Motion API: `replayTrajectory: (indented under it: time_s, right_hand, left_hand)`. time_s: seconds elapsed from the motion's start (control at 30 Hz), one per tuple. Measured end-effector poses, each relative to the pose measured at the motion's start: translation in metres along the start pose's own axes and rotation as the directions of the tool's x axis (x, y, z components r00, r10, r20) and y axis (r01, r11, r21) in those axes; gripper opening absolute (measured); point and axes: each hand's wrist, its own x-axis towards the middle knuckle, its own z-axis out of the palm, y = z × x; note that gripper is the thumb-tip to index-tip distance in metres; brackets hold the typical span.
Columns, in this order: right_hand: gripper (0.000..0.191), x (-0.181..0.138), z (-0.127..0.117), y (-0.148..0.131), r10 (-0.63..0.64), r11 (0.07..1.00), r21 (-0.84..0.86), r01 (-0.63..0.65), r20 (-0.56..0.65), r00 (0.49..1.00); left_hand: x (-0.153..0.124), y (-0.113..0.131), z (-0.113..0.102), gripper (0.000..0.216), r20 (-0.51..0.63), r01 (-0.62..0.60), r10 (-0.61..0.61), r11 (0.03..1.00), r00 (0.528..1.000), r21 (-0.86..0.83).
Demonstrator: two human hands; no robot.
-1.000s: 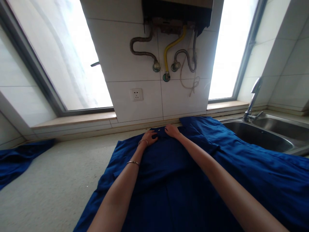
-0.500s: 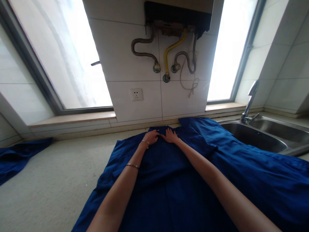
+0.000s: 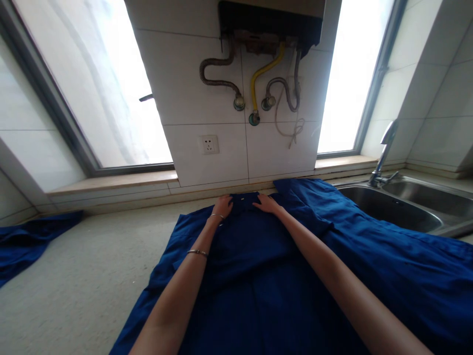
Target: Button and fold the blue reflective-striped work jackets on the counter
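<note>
- Both hands have slid apart since half a second ago. Then their fingertips almost met at the far edge of the blue garment [image 3: 258, 276]. Now the left hand [image 3: 222, 206] and the right hand [image 3: 266, 203] lie with a clear gap between them, and small pale buttons [image 3: 242, 199] show in that gap.
- Just below the wall socket [image 3: 209, 144], slightly to its right, the left hand rests palm down on the garment's far edge. Its grip is flat and loose, fingers close together, pinching nothing that shows.
- Below and further right of the socket, the right hand also lies palm down. Its grip is flat, fingers stretched leftward over the cloth and closed on nothing.
- A thin bangle [image 3: 218, 215] rings the left wrist, and a second bangle [image 3: 197, 252] sits lower on the forearm.
- Below the socket, the garment lies spread on the pale table [image 3: 74, 276]. It runs from the wall edge to the near edge of view and, on the right, up to the near rim of the sink [image 3: 443, 230].
- Well to the right of the socket, the steel sink has its tap [image 3: 386, 148] standing behind it.
- Far to the left of the socket and lower, another blue cloth [image 3: 25, 241] lies on the table, well apart from the garment.
- Above and to the right of the socket hangs a water heater [image 3: 271, 19], with a yellow hose [image 3: 260, 74] and grey hoses running down to the tiled wall.
</note>
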Motion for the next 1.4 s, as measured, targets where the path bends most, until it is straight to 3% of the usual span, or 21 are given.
replayTrajectory:
  time_s: [0.23, 0.3, 0.43, 0.57, 0.7, 0.97, 1.2, 1.4]
  right_hand:
    - [0.082, -0.002, 0.01, -0.002, 0.056, 0.998, -0.038, -0.052, 0.117, 0.991]
    - [0.078, 0.0, 0.012, -0.001, 0.06, 0.998, -0.015, -0.058, 0.085, 0.995]
    - [0.051, 0.01, 0.005, 0.008, 0.173, 0.982, 0.083, -0.168, -0.069, 0.982]
    - [0.048, 0.029, -0.013, 0.017, 0.27, 0.961, 0.102, -0.255, -0.169, 0.948]
    - [0.041, 0.055, -0.02, 0.01, 0.228, 0.971, 0.112, -0.211, -0.165, 0.96]
    - [0.036, 0.086, 0.001, -0.026, 0.208, 0.974, 0.118, -0.194, -0.115, 0.971]
    - [0.029, 0.082, 0.021, -0.021, 0.301, 0.951, 0.131, -0.28, -0.198, 0.933]
    - [0.043, 0.089, 0.023, -0.018, 0.34, 0.935, 0.193, -0.297, -0.252, 0.906]
  left_hand:
    - [-0.003, -0.009, 0.031, 0.069, 0.198, 0.068, -0.083, 0.994, 0.977, 0.082]
    - [-0.003, -0.011, 0.032, 0.07, 0.185, 0.062, -0.078, 0.994, 0.98, 0.087]
    - [-0.005, -0.01, 0.03, 0.067, 0.148, 0.041, -0.052, 0.996, 0.988, 0.078]
    - [-0.007, -0.008, 0.028, 0.064, 0.159, 0.033, -0.045, 0.996, 0.986, 0.08]
    - [-0.009, -0.008, 0.027, 0.064, 0.153, 0.019, -0.031, 0.997, 0.988, 0.078]
    - [-0.006, -0.009, 0.024, 0.066, 0.186, -0.015, 0.002, 0.998, 0.983, 0.067]
    - [-0.007, -0.008, 0.022, 0.075, 0.205, 0.088, -0.102, 0.993, 0.973, 0.074]
    - [-0.013, -0.007, 0.017, 0.078, 0.211, 0.088, -0.1, 0.994, 0.972, 0.065]
